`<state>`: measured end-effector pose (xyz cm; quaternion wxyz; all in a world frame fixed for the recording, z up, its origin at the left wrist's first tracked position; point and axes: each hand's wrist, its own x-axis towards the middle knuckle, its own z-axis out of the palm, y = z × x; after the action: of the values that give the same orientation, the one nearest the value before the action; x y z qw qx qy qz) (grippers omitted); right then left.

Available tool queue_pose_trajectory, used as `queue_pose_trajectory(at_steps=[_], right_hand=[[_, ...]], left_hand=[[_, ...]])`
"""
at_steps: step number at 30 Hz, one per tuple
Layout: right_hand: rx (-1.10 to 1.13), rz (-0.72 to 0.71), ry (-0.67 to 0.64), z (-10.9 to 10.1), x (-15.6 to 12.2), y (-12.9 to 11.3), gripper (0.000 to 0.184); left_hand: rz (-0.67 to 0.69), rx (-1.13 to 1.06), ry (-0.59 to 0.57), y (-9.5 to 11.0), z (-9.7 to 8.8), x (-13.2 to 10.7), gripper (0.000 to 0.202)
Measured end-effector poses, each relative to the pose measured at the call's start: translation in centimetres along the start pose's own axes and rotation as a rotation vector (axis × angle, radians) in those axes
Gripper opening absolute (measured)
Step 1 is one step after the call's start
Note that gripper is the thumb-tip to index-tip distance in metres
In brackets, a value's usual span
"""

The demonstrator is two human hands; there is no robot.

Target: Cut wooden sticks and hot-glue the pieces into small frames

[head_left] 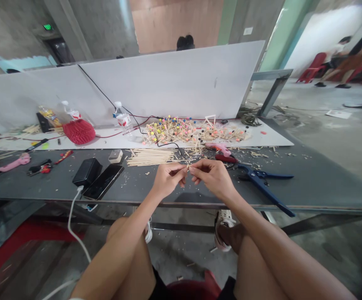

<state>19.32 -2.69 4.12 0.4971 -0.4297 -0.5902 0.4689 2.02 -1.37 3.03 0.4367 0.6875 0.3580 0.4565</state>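
Note:
My left hand (pixel 167 179) and my right hand (pixel 214 177) meet over the front of the dark table, thumbs and forefingers pinched close together. Something tiny and pale shows between the fingertips, too small to name. Just behind my left hand lies a row of thin wooden sticks (pixel 151 156). Farther back is a heap of short sticks with coloured ball tips (pixel 174 130). A pink glue gun (pixel 219 147) rests behind my right hand. To the right of that hand lies a blue-handled cutter (pixel 262 187).
On the left are a black power bank (pixel 87 171), a phone (pixel 104 181), a white cube (pixel 115 156) and another pink glue gun (pixel 15 162). A red pleated item (pixel 79 131) and a plastic bottle (pixel 122 118) stand before the white panel (pixel 168 83). A white cable (pixel 71 221) hangs off the edge.

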Motion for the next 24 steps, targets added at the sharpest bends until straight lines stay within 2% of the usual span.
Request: queue_pose_trajectory(at_steps=[14, 24], right_hand=[[0.009, -0.022, -0.006, -0.15, 0.09, 0.56, 0.025], [0.016, -0.071, 0.051, -0.22, 0.04, 0.32, 0.02]], left_hand=[[0.003, 0.0, 0.006, 0.07, 0.09, -0.09, 0.034], [0.048, 0.01, 0.048, -0.04, 0.77, 0.21, 0.034]])
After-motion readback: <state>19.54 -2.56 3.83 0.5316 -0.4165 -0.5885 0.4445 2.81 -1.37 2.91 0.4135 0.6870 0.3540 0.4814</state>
